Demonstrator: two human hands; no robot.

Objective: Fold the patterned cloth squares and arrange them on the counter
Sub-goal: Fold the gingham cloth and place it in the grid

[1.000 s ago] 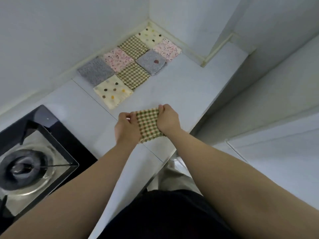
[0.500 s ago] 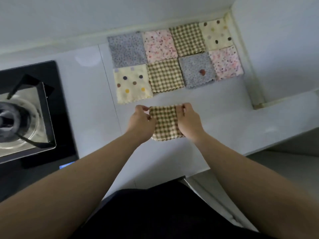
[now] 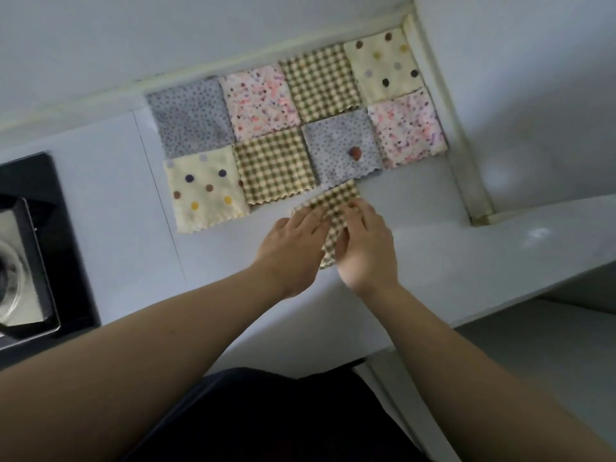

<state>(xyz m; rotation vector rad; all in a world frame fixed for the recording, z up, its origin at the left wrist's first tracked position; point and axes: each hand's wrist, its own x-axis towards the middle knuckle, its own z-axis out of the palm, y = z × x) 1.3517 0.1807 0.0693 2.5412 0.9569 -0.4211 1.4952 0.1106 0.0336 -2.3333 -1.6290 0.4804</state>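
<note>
Eight folded squares (image 3: 273, 165) sit in two rows at the back of the desk (image 3: 433, 248); a ninth, the checked cloth (image 3: 336, 198), lies just before them under the left hand (image 3: 293, 248), fingers flat, and the right hand (image 3: 370, 251), fingers bent, grip unclear; placing looks nearly done

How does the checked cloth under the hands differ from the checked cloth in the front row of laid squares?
The checked cloth under the hands is partly covered by the left hand and the right hand; the front-row checked cloth lies untouched and fully visible. The first lies askew, in front of the rows; the second sits lined up in its row. Both show the same green-and-cream check and wavy edges.
</note>
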